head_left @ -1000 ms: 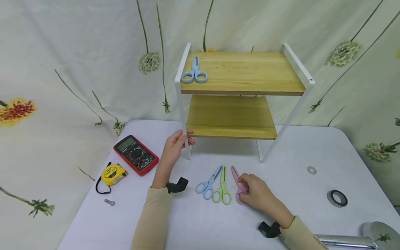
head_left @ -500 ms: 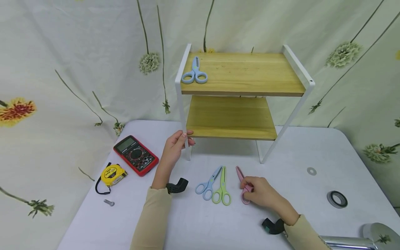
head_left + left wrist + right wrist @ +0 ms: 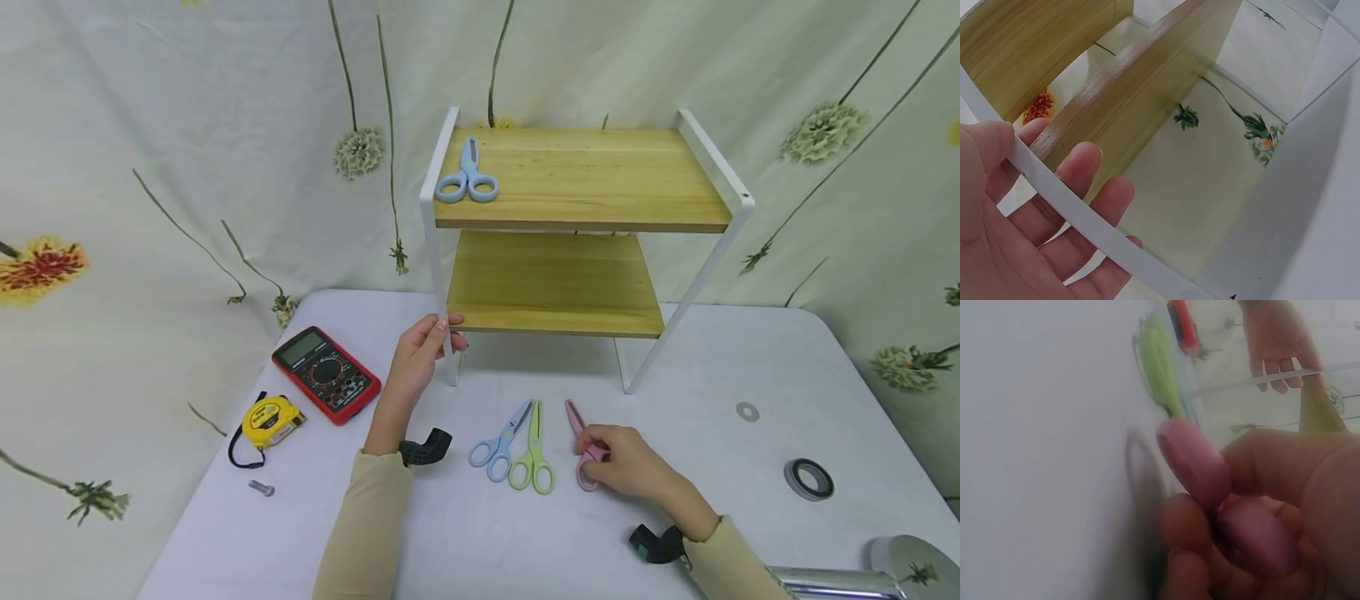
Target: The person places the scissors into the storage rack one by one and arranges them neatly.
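Observation:
My left hand (image 3: 423,348) grips the front left leg of a two-tier shelf (image 3: 555,283) with a white frame and wooden boards. In the left wrist view the thumb lies on the white frame bar (image 3: 1063,200) and the fingers pass behind it. Pink scissors (image 3: 576,419) are pinched between the thumb and fingers of my right hand (image 3: 630,467); part of the handles is hidden by the hand. The right wrist view shows both pink finger loops (image 3: 1194,462) close over the table. Left of them lie green scissors (image 3: 535,450) and blue scissors (image 3: 504,442). Another blue pair of scissors (image 3: 468,171) rests on the top board.
On the left lie a red multimeter (image 3: 327,375), a yellow tape measure (image 3: 272,419) and a bolt (image 3: 262,487). To the right are a washer (image 3: 747,412), a roll of tape (image 3: 809,479) and a shiny metal object (image 3: 840,581). A floral cloth hangs behind the table.
The pink scissors have shifted slightly right, away from the green pair, with my right hand; they hold nearly still over the last half second. My left hand stays on the shelf leg.

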